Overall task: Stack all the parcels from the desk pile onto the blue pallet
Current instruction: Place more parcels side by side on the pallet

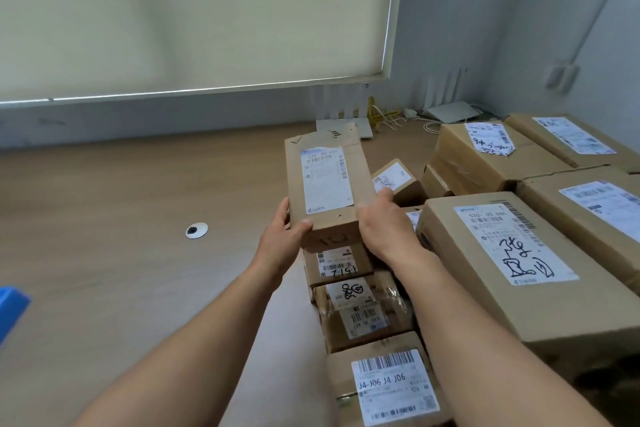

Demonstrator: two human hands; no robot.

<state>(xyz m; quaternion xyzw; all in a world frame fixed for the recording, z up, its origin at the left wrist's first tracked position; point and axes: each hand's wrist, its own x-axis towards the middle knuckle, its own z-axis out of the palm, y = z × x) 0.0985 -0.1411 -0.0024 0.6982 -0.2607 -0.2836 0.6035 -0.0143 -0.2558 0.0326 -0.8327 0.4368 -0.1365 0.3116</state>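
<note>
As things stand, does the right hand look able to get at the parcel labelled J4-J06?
Probably not yet: the right hand grips the long parcel together with the left hand. The J4-J06 parcel itself lies uncovered between the forearms, so once freed, likely yes.

Cardboard parcels are numbering at least 10: 1 held parcel (329,184) plus 9 or more in the desk pile (502,253). Some are hiding behind others, so the exact total is staying unclear. 2 hands are showing: left hand (284,236) and right hand (381,229). Also showing: 1 desk (121,201), 1 round cable grommet (196,230), 1 blue object (10,308) at the left edge, 1 roller blind (173,10), 2 white routers (346,130) (450,112), 1 yellow cable (375,114), 1 wall socket (559,78).
</note>
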